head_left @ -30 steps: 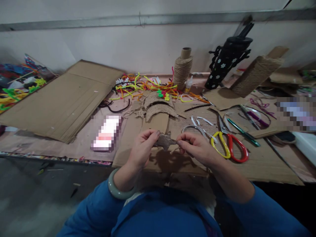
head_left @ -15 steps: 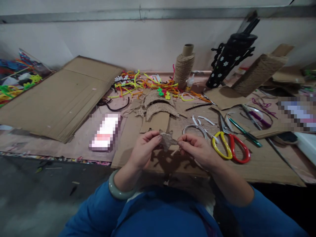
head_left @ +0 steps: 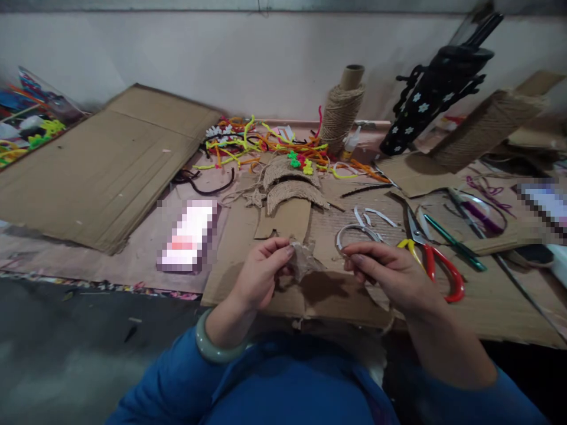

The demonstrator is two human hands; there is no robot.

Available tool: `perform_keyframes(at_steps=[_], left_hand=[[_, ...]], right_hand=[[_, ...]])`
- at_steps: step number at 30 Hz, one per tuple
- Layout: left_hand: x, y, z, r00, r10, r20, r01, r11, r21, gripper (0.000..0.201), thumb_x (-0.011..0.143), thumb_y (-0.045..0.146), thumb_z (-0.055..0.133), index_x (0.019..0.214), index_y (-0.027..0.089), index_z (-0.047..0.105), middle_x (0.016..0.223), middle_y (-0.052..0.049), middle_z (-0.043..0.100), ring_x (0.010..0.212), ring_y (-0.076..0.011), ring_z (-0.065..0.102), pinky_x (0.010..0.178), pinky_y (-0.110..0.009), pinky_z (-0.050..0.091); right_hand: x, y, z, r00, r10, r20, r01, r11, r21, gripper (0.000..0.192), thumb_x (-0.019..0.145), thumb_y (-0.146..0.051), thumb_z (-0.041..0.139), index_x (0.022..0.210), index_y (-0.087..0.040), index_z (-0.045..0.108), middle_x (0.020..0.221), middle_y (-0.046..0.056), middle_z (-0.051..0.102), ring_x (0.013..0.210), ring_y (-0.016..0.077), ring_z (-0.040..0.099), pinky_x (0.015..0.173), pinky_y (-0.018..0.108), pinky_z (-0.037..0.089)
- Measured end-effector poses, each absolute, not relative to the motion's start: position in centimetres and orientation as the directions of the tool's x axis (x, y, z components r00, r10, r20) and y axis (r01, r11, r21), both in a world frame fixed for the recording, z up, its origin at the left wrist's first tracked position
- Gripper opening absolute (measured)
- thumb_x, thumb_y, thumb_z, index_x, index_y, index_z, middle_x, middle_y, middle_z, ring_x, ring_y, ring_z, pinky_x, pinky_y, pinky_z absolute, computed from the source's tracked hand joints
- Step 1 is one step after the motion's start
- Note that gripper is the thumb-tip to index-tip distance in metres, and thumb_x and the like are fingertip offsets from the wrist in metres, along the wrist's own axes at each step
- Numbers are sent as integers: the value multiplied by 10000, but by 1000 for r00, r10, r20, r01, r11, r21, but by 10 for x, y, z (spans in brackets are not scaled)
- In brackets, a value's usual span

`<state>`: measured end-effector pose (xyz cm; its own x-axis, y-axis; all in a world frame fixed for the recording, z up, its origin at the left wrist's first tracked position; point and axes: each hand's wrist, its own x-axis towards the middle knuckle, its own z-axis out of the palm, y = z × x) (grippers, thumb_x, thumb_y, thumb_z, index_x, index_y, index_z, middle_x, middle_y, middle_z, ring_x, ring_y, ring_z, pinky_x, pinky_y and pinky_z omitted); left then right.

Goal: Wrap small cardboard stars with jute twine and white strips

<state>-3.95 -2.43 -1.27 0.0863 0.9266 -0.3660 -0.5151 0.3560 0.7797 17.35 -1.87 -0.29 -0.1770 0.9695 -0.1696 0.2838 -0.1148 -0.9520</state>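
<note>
A: Above the near edge of the cardboard sheet (head_left: 336, 304), what does your left hand (head_left: 259, 273) hold?

B: Your left hand pinches a small star-shaped cardboard cutout (head_left: 305, 260) between thumb and fingertips, lifted clear of the sheet.

A: And your right hand (head_left: 390, 274)?

B: It is apart from the cutout, fingers curled together; whether they pinch anything cannot be told. The red-and-yellow scissors (head_left: 436, 268) lie just beyond it; the jute twine spool (head_left: 339, 112) stands upright near the wall.
</note>
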Motion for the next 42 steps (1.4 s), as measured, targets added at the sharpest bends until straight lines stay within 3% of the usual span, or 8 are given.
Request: perform_keyframes(at_steps=[5, 9, 13, 16, 23, 30, 36, 42], left_hand=[[-41, -26, -15, 94, 925, -367, -519, 360, 775, 217, 555, 265, 798, 684, 163, 656, 587, 36, 620, 482, -60, 526, 441, -162, 394], [-41, -27, -17, 139, 933, -332, -475, 358, 804, 206, 600, 306, 776, 703, 165, 668, 567, 34, 611, 467, -70, 520, 447, -182, 411], [-40, -29, -18, 119, 945, -304, -403, 326, 855, 163, 629, 289, 756, 701, 163, 681, 572, 30, 607, 482, -72, 513, 471, -186, 411], [-40, -30, -21, 135, 950, -281, -348, 311, 884, 136, 670, 292, 730, 700, 165, 691, 579, 23, 617, 480, -70, 503, 475, -184, 402], [-40, -29, -24, 117, 970, -212, -243, 235, 941, 111, 752, 274, 660, 766, 176, 712, 669, 7, 671, 565, -85, 540, 544, -181, 418], [-40, -30, -21, 74, 987, -144, -116, 152, 981, 123, 771, 244, 624, 788, 171, 722, 709, -10, 675, 640, -106, 546, 591, -194, 428], [-40, -29, -22, 77, 985, -155, -90, 162, 983, 129, 771, 247, 613, 780, 167, 714, 684, -5, 648, 617, -98, 520, 569, -192, 414], [-38, -29, -20, 104, 975, -195, -130, 208, 969, 89, 725, 225, 645, 725, 155, 699, 610, 14, 608, 540, -77, 484, 511, -178, 384]], right_hand=[[165, -17, 3, -143, 988, -57, 255, -19, -967, 188, 753, -323, 606, 877, -205, 685, 735, 39, 676, 497, 107, 552, 451, 242, 441], [155, -12, 18, -177, 978, 106, 381, 168, -909, 171, 810, -250, 525, 859, -214, 685, 877, 59, 689, 547, 117, 576, 562, 291, 499], [141, -7, 31, -405, 854, 326, 554, 513, -656, 200, 867, -207, 501, 958, -226, 678, 945, 63, 673, 858, 180, 630, 760, 307, 505], [132, -6, 30, -558, 754, 347, 587, 654, -478, 213, 902, -199, 472, 962, -210, 676, 893, 65, 651, 833, 166, 617, 735, 279, 488], [126, -5, 22, -606, 709, 361, 659, 701, -271, 192, 915, -235, 494, 877, -184, 674, 833, 55, 648, 736, 147, 600, 640, 251, 436], [121, -6, 28, -638, 709, 301, 703, 696, -148, 126, 875, -184, 546, 823, -178, 661, 761, 30, 635, 631, 141, 572, 522, 257, 352], [119, -6, 25, -624, 702, 345, 696, 699, -164, 189, 884, -208, 509, 747, -171, 634, 730, 35, 626, 608, 149, 572, 509, 270, 335], [121, -1, 21, -569, 727, 385, 690, 676, -258, 146, 864, -177, 514, 774, -168, 629, 743, 36, 619, 647, 153, 589, 555, 262, 375]])
